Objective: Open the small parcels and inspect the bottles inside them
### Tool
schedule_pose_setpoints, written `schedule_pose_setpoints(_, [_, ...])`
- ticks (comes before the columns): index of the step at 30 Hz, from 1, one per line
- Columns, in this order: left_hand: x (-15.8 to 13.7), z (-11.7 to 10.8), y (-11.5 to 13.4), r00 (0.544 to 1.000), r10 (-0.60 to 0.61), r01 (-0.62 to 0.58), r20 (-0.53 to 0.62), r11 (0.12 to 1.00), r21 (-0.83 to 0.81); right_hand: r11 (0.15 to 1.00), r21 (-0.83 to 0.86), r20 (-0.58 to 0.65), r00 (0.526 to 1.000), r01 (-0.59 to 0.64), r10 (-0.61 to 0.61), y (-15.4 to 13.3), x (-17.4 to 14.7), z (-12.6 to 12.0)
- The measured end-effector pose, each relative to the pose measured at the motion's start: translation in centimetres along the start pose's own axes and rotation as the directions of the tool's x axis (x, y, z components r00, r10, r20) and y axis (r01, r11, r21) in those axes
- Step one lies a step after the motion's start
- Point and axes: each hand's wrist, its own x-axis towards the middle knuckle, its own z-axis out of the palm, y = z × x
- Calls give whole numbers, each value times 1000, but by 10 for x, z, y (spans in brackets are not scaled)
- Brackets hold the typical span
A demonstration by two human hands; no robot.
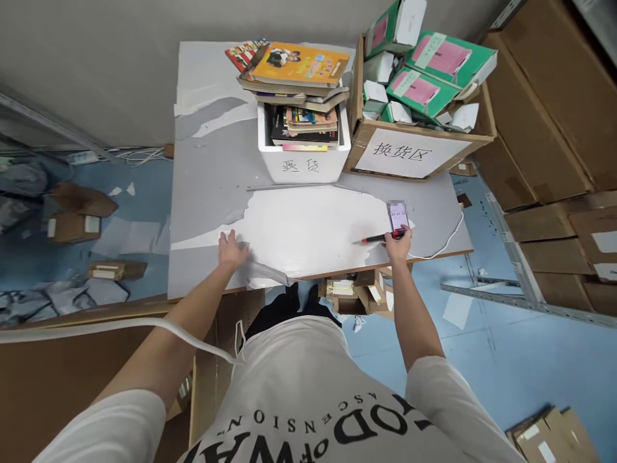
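Note:
My left hand (pixel 233 251) rests on the left part of the worn tabletop (pixel 202 193), fingers apart and nothing held. Beside it lies a large white bare patch (pixel 303 222) where the grey covering is torn away. On the right, my right hand (pixel 399 244) has its fingers closed round a black and red pen (pixel 373 238), whose tip points left over the white patch. Just beyond those fingers lies a phone (pixel 398 213) with its screen lit. Whether the fingertips also touch the phone, I cannot tell.
A white bin (pixel 303 166) piled with books (pixel 299 64) stands at the back. Right of it is a cardboard box (pixel 359 145) of green and pink boxes (pixel 424 87). A white cable (pixel 446 244) runs off the table's right edge. Cartons (pixel 544 128) stack up at right.

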Motion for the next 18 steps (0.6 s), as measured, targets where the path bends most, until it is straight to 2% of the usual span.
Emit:
schedule_pose_setpoints(2, [18,3,-12,999,-8,5,49,998,58,974,222,-110,994,34,-9,1,-10,1])
schedule_pose_setpoints(5, [32,15,-21,993,-4,-7,115,995,101,957,281,-177,984,77,-27,12,-33,15])
schedule_pose_setpoints(10, [24,33,-11,985,110,-123,136,989,87,998,17,-147,988,54,-51,36,-68,45])
schedule_pose_setpoints(13, [11,44,2,967,194,-206,163,977,60,989,-136,-65,995,60,-70,44,-79,53])
schedule_pose_setpoints(16, [1,57,17,939,286,-299,189,953,41,948,-302,41,995,101,-93,46,-74,52])
schedule_pose_setpoints(18, [-5,67,27,920,342,-352,191,936,21,911,-384,87,988,154,-130,45,-59,46])
